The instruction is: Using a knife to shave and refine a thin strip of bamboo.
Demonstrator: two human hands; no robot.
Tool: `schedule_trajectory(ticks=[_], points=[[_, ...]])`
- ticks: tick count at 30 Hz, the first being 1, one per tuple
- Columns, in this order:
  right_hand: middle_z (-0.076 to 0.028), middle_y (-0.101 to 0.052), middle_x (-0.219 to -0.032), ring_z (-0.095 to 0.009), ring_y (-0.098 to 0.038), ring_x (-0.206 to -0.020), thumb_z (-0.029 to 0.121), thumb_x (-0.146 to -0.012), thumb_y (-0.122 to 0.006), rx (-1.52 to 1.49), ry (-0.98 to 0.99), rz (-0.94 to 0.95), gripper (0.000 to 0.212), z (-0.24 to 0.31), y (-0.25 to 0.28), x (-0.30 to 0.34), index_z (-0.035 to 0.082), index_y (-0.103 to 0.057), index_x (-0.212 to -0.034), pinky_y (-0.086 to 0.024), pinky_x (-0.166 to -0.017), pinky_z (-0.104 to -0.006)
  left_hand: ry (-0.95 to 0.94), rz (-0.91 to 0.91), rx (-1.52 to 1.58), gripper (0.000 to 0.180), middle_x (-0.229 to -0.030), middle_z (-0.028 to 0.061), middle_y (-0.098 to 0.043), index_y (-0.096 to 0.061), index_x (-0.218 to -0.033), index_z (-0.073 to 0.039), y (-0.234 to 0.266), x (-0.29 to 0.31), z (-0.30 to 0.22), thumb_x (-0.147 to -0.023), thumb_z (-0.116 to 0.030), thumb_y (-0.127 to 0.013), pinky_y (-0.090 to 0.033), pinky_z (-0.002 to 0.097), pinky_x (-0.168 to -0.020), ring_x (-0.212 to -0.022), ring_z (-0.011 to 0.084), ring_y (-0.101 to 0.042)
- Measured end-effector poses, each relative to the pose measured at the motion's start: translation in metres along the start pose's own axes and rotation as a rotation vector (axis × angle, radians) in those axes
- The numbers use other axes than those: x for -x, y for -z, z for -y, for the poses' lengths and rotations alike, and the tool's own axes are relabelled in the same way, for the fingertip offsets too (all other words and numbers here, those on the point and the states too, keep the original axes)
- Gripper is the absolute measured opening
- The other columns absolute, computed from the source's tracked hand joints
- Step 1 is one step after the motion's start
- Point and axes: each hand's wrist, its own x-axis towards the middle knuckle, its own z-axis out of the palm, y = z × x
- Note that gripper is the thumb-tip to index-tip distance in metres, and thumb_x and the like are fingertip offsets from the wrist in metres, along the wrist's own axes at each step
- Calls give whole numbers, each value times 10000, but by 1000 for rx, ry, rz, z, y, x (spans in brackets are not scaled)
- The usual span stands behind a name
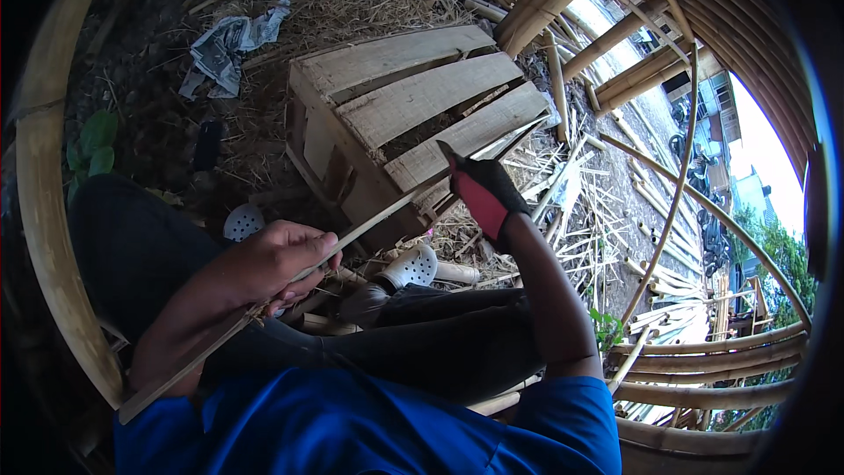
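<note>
A long, thin bamboo strip (378, 214) slants from beside my left elbow up toward the wooden crate. My bare left hand (274, 262) is closed around it, thumb on top. Farther along, my right hand (485, 198), in a black and red glove, is closed at the strip, its fingers partly hidden. A dark pointed shape (449, 155) sticks out at its upper left; I cannot tell whether it is the glove's thumb or a blade. Just beyond the hands stands the slatted wooden crate (431, 104), with gaps between its top boards.
Bamboo offcuts (571, 211) lie scattered right of the crate. A crumpled newspaper sheet (220, 51) rests on the straw-strewn ground at far left. Curved bamboo poles (46, 211) frame the left side, and bamboo rails (712, 369) the right. My light perforated clog (411, 266) is below the crate.
</note>
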Motion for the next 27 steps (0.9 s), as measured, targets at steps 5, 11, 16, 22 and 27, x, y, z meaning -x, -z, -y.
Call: schedule_trajectory(ticks=[5,11,16,22,27], points=[[-207,-710,-878,-355,-690,-864,471,-1110,-369,-20,-134,-57,536,-21,31,-22,56,-708,-1087,-501,-830,-439,-11,-16,-27,411,-505,-35,-426,-551,-968,-30,0,1,0,-1112,-396,-432,-358,207,-357,-357,41,-383],[-163,-730,-863,-293,-680,-806,389,-1035,-527,-58,99,6,408,-5,13,-8,39,-732,-987,-505,-824,-406,1,-18,-57,396,-511,-18,-467,-579,-956,-13,4,6,-1,-1110,-355,-451,-384,223,-365,-354,54,-406],[-164,-710,-848,-277,-664,-792,368,-1007,-576,-63,119,-161,360,-64,7,-40,43,-731,-1004,-496,-775,-414,-25,-9,-49,405,-508,-26,-445,-567,-965,-16,2,-2,-5,-1111,-374,-446,-370,214,-358,-355,45,-394],[-186,-711,-833,-324,-679,-798,400,-1046,-522,-210,-48,-129,440,-38,21,-22,13,-724,-994,-511,-805,-436,-18,-4,24,401,-500,-39,-414,-556,-973,-19,2,1,1,-1119,-372,-433,-351,206,-358,-350,42,-377],[-224,-724,-1058,-429,-687,-1013,423,-993,-547,183,283,-85,394,-1,-17,-1,82,-730,-1063,-512,-953,-495,21,-44,4,389,-496,-40,-412,-546,-974,-30,-4,2,2,-1126,-365,-421,-336,203,-358,-343,47,-378]])
